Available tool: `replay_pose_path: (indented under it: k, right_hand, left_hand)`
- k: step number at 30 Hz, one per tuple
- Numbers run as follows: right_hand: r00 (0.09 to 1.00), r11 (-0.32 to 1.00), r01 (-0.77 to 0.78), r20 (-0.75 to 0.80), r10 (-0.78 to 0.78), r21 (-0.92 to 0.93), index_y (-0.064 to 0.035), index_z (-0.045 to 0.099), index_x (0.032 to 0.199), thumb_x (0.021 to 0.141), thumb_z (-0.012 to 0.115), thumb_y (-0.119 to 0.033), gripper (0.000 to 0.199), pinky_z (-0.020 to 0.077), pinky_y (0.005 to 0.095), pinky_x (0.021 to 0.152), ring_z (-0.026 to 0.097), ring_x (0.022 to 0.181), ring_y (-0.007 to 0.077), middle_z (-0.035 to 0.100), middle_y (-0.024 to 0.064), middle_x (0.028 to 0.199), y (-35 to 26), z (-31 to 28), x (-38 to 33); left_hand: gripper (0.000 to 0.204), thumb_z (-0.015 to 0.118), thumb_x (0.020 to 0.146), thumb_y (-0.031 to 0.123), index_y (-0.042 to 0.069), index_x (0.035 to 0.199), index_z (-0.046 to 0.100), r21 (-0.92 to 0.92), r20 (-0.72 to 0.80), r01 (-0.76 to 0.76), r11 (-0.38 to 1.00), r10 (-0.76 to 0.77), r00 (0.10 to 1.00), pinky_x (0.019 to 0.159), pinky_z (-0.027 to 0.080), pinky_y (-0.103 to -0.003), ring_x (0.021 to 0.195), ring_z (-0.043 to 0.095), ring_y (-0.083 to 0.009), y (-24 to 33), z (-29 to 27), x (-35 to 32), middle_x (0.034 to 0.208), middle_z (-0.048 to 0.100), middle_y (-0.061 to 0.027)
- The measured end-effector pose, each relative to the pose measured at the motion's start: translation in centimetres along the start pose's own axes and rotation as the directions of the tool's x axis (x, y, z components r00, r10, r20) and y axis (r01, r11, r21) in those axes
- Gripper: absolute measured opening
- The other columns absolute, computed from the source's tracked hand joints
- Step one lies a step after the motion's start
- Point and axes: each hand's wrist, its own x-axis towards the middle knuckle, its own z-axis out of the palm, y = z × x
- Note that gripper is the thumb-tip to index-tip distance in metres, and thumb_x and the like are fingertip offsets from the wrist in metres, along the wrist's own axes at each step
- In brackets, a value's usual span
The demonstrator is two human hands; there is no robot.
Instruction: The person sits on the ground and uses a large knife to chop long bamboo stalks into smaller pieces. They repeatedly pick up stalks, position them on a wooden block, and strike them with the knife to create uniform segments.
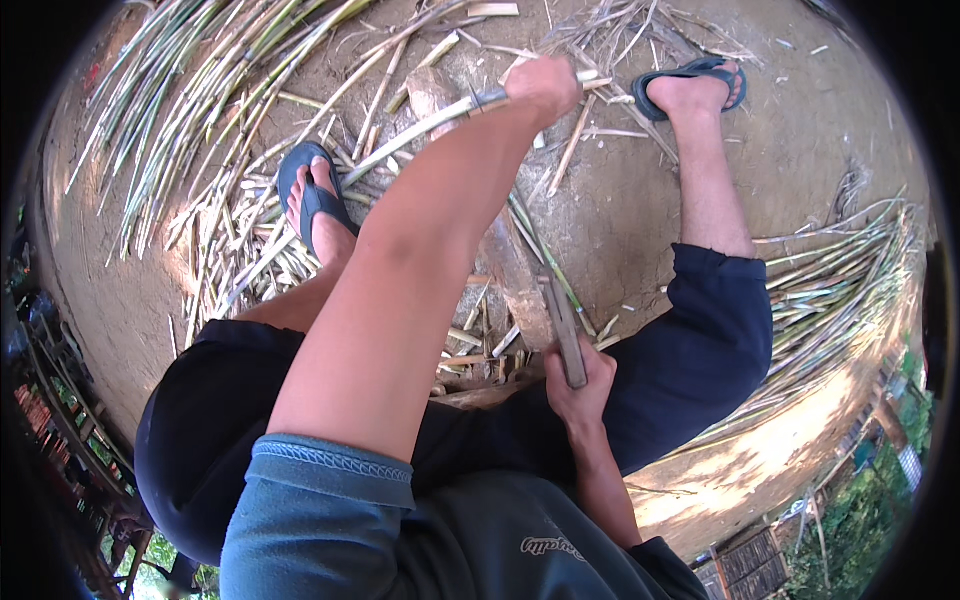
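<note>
The left hand (543, 85) is closed in a fist around a bamboo stalk (420, 128), gripping it near its upper end, far out from the body with the arm stretched straight. The stalk is pale green and runs down and to the left from the fist, passing just beside the left foot (318, 205). The right hand (580, 385) is closed around the handle of a knife (562, 320), held close to the body between the knees; the flat, dull blade points up and away from the person, its tip lying against a worn log (505, 255) that slants across the ground between the feet.

Short split strips and offcuts (480, 345) lie scattered around the near end of the log and under the left leg. The right foot (690, 90), in a dark sandal, is planted well apart from the left one, just right of the fist. A loose heap of long green stalks (170, 110) spreads over the bare earth floor (640, 190) toward the upper left, and another bundle (830, 270) curves along the right side. The person wears dark shorts (700, 350) and a blue-sleeved shirt (330, 510).
</note>
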Motion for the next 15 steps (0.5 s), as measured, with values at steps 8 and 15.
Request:
replay_pose_path:
  k: [8,15]
  right_hand:
    - [0.999,0.999,0.042,-0.021,-0.043,-0.031,0.0007,0.068,0.090,0.077,0.064,-0.003,0.015,0.0490,0.0351,0.053,0.062,0.050,0.0276,0.058,0.0189,0.060,-0.1,4.5,7.3]
    - [0.993,0.994,0.103,-0.050,-0.104,-0.026,-0.0002,0.064,0.080,0.078,0.065,-0.004,0.005,0.0487,0.0360,0.054,0.062,0.052,0.0308,0.057,0.0183,0.059,1.3,3.1,3.2]
  left_hand:
    - [0.035,0.054,0.087,0.025,0.002,0.108,0.071,-0.058,0.053,-0.012,0.998,0.015,0.998,0.090,0.053,-0.043,0.102,0.068,-0.0333,0.4,-0.1,0.2,0.107,0.071,-0.0193]
    - [0.034,0.055,0.088,0.024,0.004,0.111,0.071,-0.034,-0.042,-0.043,0.998,0.042,0.998,0.090,0.054,-0.042,0.101,0.069,-0.0323,-0.3,1.4,-0.5,0.110,0.070,-0.0174]
